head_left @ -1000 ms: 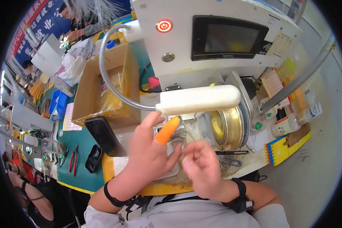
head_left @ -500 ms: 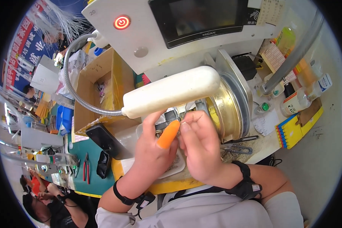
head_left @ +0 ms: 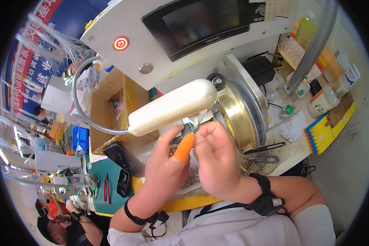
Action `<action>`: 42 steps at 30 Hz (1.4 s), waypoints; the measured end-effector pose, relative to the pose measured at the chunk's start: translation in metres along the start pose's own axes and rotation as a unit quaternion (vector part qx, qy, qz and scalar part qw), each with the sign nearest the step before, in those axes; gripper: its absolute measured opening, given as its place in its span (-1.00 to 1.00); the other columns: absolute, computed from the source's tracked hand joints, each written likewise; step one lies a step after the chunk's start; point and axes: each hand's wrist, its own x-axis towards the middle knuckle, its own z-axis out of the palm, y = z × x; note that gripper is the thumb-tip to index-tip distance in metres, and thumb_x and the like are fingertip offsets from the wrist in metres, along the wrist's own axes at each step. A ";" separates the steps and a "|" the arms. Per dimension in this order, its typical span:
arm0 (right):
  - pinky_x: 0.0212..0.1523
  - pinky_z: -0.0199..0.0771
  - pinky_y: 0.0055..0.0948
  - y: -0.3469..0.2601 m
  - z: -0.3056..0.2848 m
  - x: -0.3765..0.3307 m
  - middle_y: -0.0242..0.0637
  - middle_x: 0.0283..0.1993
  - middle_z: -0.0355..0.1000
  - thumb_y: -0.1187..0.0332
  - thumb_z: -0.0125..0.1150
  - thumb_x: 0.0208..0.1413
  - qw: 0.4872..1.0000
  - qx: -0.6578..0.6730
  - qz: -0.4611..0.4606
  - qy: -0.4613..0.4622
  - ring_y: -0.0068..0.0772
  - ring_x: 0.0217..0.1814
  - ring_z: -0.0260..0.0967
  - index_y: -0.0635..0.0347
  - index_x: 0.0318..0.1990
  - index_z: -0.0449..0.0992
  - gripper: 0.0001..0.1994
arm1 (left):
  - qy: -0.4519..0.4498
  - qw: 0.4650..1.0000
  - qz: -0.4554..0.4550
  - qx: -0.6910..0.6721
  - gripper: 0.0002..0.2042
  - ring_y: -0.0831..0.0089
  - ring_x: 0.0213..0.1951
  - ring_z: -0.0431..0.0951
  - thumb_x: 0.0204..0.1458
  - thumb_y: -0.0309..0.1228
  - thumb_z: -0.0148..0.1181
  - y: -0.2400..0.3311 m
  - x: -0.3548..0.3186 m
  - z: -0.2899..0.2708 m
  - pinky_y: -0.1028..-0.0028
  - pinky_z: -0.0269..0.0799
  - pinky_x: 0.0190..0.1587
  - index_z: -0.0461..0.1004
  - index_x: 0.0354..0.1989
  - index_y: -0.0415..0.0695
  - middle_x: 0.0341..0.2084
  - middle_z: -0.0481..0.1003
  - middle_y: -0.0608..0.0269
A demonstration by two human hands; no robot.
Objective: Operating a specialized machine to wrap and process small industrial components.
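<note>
Left hand (head_left: 166, 170), index in an orange cot (head_left: 183, 147), and right hand (head_left: 215, 162) pressed together, pinching a small dark part (head_left: 187, 129) between fingertips just under the white lamp (head_left: 172, 107), brass drum (head_left: 238, 112) just right of both.

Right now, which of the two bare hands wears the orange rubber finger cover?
The left hand: its orange rubber finger cover sits on one finger, while the right hand has bare fingers.
</note>
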 end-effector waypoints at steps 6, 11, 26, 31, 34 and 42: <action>-0.39 0.31 -0.63 0.001 -0.002 -0.001 -0.48 -0.41 0.39 0.46 -0.03 0.55 1.000 -0.012 -0.004 -0.004 -0.82 -0.40 0.25 0.25 0.00 0.30 -0.94 | 0.156 0.988 0.005 -0.008 -0.57 0.22 -0.16 0.69 -0.03 -0.63 0.39 -0.002 -0.011 0.047 0.34 0.65 -0.19 0.65 0.09 -0.09 0.21 0.52 0.12; -0.33 0.30 -0.63 -0.009 -0.013 -0.017 -0.54 -0.36 0.35 0.41 0.03 0.53 0.998 -0.019 0.060 0.003 -0.82 -0.34 0.24 0.27 0.05 0.34 -0.88 | 0.116 0.988 -0.067 -0.074 -0.55 0.31 -0.19 0.69 0.01 -0.63 0.43 0.002 -0.013 0.036 0.49 0.63 -0.30 0.62 0.13 -0.11 0.25 0.50 0.10; -0.58 0.11 -0.33 -0.066 -0.134 -0.026 -0.44 -0.59 0.27 0.57 0.36 -0.04 0.736 -0.492 -0.409 -0.221 -0.35 -0.66 0.23 0.10 -0.22 0.51 -0.76 | -0.025 0.895 -0.283 -0.344 -0.25 0.51 0.00 0.61 0.05 -0.69 0.44 -0.011 -0.008 0.005 0.59 0.52 -0.18 0.27 0.44 -0.11 0.06 0.49 0.24; -0.55 0.10 -0.35 -0.060 -0.149 -0.026 -0.50 -0.64 0.28 0.56 0.35 -0.03 0.752 -0.509 -0.368 -0.200 -0.37 -0.69 0.22 0.07 -0.22 0.52 -0.78 | -0.012 0.975 -0.079 -0.209 -0.30 0.13 0.32 0.44 0.12 -0.20 0.48 -0.008 0.010 -0.021 0.24 0.36 0.26 0.35 0.41 -0.12 0.26 0.36 0.01; -0.54 0.11 -0.35 -0.061 -0.144 -0.024 -0.53 -0.66 0.30 0.56 0.35 -0.01 0.746 -0.517 -0.380 -0.180 -0.38 -0.70 0.23 0.06 -0.22 0.52 -0.78 | -0.018 0.978 -0.013 -0.207 -0.53 0.07 0.35 0.39 0.19 -0.24 0.42 -0.009 0.027 -0.021 0.25 0.27 0.36 0.53 0.23 -0.17 0.30 0.40 -0.04; -0.51 0.19 -0.28 -0.060 -0.142 -0.023 -0.38 -0.62 0.30 0.59 0.32 0.00 0.740 -0.534 -0.363 -0.188 -0.29 -0.66 0.21 0.15 -0.22 0.50 -0.79 | 0.010 0.968 -0.040 -0.249 -0.75 0.04 0.00 0.57 0.10 -0.47 0.40 -0.013 0.032 -0.032 0.20 0.44 0.12 0.68 -0.03 -0.12 -0.06 0.65 0.09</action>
